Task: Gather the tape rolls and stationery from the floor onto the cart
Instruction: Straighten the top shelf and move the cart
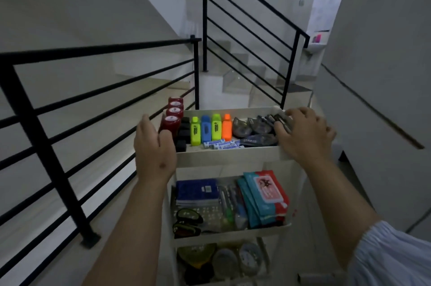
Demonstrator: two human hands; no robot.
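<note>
A white three-tier cart (228,156) stands in front of me. Its top tray holds three red tape rolls (172,122), black blocks (184,133), several bright highlighters (211,130), clear tape dispensers (247,127) and dark pens (277,120). My left hand (154,146) grips the tray's left wall, thumb inside. My right hand (303,134) curls over the right rim, its fingertips on the pens. The middle tray carries a blue notebook (196,191) and wipe packs (263,194). Clear tape rolls (249,257) lie in the bottom tray.
A black metal railing (46,146) runs close along the cart's left side, with a post foot (89,239) on the floor. Stairs (233,76) rise straight ahead behind another railing. A pale wall (373,99) closes the right side.
</note>
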